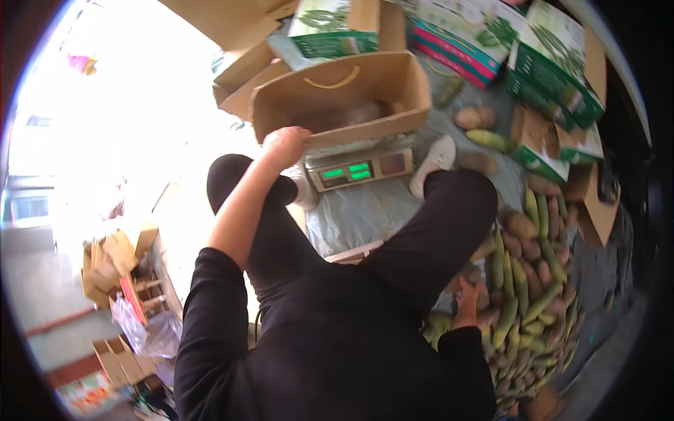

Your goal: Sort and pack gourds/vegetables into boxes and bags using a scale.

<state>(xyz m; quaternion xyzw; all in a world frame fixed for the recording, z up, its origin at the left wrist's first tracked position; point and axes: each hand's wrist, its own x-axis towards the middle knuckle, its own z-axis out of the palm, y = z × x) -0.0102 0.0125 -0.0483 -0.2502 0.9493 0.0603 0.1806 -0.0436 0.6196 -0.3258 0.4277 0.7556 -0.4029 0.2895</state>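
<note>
My left hand (286, 146) is closed on the near rim of an open cardboard box (337, 133) with a yellow cord handle (333, 78). That box rests on a digital scale (359, 170) with lit green digits, between my feet. Something dim and brownish lies inside, too blurred to name. At my right side, my right hand (468, 303) reaches into a pile of vegetables, its fingers closed around a brown, potato-like vegetable (469, 272). Long green cucumber-like vegetables (520, 286) and more brown ones (519, 226) make up the pile.
Green-and-white printed cartons (558, 67) and a pink-striped carton (460, 42) stand at the back. A few loose vegetables (490, 140) lie on the grey plastic sheet (344, 228) before them. At far left are cardboard boxes (109, 259) and clear plastic bags (151, 330).
</note>
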